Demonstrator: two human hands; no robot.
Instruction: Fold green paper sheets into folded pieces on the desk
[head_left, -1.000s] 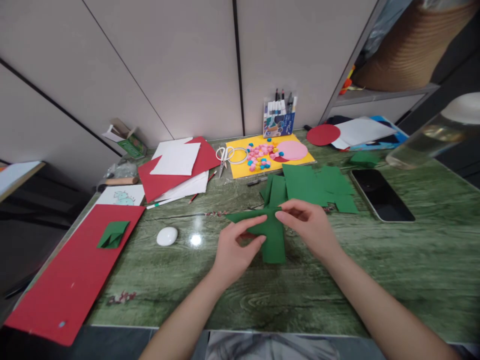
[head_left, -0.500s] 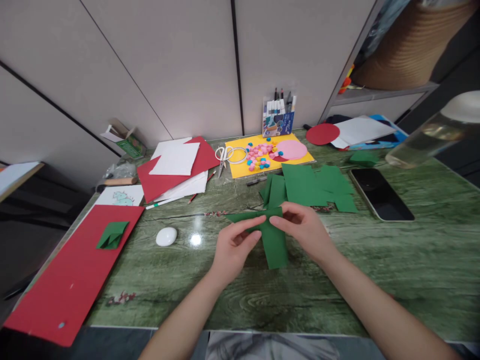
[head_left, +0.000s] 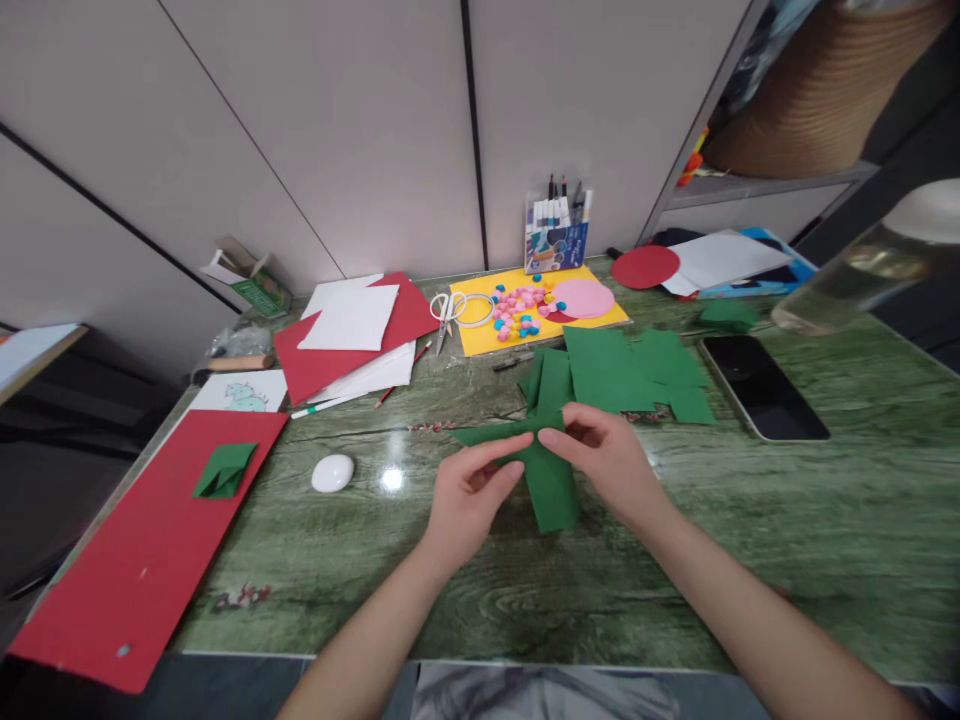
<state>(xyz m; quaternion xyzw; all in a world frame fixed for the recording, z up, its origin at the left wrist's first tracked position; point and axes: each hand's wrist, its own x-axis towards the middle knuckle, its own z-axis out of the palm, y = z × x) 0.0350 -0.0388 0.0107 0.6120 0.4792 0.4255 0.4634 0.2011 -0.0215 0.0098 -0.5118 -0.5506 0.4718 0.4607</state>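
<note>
You hold the folded dark green paper piece point(head_left: 551, 485) over the green marbled tabletop point(head_left: 787, 520): left hand point(head_left: 466, 500) and right hand point(head_left: 611, 462) pinch its top, its long strip pointing toward you.

A craft desk in what looks like an office or study nook: a green wood-grain tabletop point(head_left: 750, 540) set against plain grey wall panels point(head_left: 360, 130). On it, towards the panels, stand a box of marker pens point(head_left: 556, 236), white-handled scissors point(head_left: 448, 309) and loose red paper sheets point(head_left: 352, 345).
</note>
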